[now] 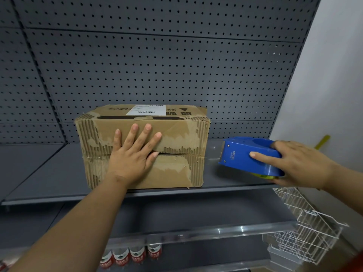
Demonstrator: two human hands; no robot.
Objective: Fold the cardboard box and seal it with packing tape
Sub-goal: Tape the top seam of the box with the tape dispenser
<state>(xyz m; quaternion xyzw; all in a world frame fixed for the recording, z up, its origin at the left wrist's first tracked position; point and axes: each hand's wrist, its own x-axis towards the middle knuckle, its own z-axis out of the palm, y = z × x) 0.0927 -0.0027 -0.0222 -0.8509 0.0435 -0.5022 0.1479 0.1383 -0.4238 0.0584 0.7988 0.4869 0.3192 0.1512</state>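
A: Right, your cardboard box sits on the grey shelf, close to its front edge, with the two front flaps folded shut and meeting at a seam across the middle.

B: And my hands?

A: Your left hand lies flat and spread wide over that seam, fingers on the upper flap, palm on the lower one. Your right hand is wrapped around the blue tape dispenser, forefinger along its side, just to the right of the box and apart from it. A clear strip of tape seems to run from the dispenser's mouth to the box's right edge, though it is faint.

B: What's around me?

A: A grey pegboard backs the shelf directly behind the box. A white label with a barcode lies on the box's top. The flap faces are torn, with ridged corrugation showing at both ends. A white wall stands at the right, close to your right hand. Below it, a white wire basket hangs off the shelving's right end. On the lowest shelf, under a clear rail, you can see bottles with red and white labels.

B: Anything between dispenser and box?

A: Only bare shelf and that strip.
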